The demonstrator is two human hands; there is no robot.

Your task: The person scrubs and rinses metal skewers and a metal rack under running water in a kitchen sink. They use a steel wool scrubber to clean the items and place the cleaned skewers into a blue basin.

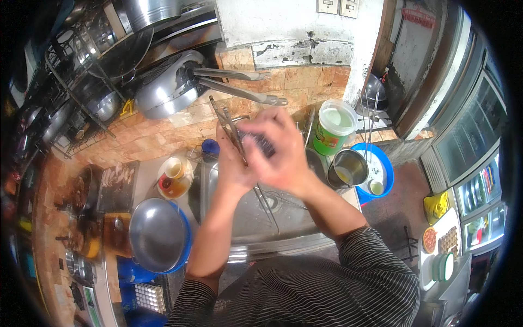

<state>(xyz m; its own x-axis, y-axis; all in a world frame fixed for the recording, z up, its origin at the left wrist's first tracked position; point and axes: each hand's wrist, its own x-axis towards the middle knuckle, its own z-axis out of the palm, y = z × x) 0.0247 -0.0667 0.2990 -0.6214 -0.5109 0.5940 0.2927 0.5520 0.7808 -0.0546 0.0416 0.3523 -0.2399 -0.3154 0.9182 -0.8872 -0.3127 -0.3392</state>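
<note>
Over a stainless steel sink (241, 220), my left hand (232, 163) grips long thin metal rods (224, 119). Their upper ends rise past its thumb and their lower ends slant down over the basin; whether they are skewers or a pair of tongs cannot be told. My right hand (282, 153), blurred, curls around a dark scrubbing pad (261, 143) beside the rods. This pad looks like steel wool and seems to touch them. Below the hands lies the sink's drain (269, 202).
Right of the sink stand a green tub of cloudy liquid (335, 126), a steel pot (347, 167) and a blue bucket (388, 171). At left are a plate with cups (186, 190) and a large metal wok (157, 235). Long-handled pans (167, 94) hang on the wall ahead.
</note>
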